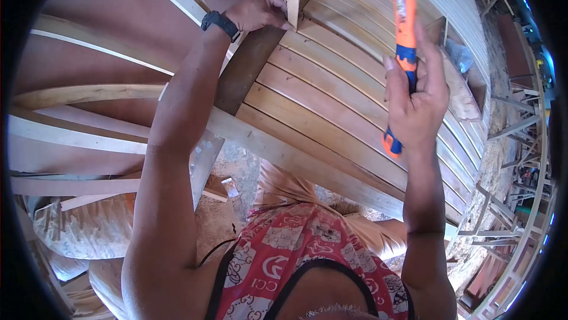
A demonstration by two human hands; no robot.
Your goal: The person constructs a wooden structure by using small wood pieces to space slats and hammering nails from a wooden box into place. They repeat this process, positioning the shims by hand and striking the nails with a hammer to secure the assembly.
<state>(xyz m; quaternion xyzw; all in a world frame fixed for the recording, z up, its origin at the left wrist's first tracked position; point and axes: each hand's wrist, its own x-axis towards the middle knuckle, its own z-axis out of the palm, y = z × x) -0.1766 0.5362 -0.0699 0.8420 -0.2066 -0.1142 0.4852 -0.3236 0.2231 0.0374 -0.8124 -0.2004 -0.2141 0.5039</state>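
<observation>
Wood strip (293,5) at planks (322,74), timbers (513,126) beyond

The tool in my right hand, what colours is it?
The tool in your right hand is orange and dark blue; it shows best in the head view.

"CCI" (264,284) on red shirt (302,231), blurred lettering (400,9) on tool (404,39)

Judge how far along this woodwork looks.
Strips lie side by side beside the dark beam, so that part looks done. The left hand steadies a short wood piece; the right hand holds an orange-and-blue tool. That piece sticks up, so fixing or trimming it probably remains.
</observation>
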